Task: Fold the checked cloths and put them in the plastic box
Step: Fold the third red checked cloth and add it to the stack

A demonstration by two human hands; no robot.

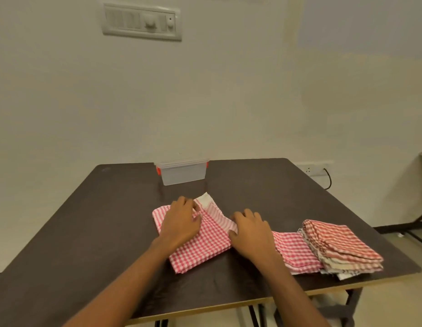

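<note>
One checked cloth [200, 244] under left fingers [185, 202]

Cloth [200, 244]: we see red-and-white check, with a striped white edge.
Stack [342, 241]: we see red check on top, beige beneath.
Plastic box [184, 174]: we see it clear, with red clips.
Table [87, 220]: dark brown.
</note>
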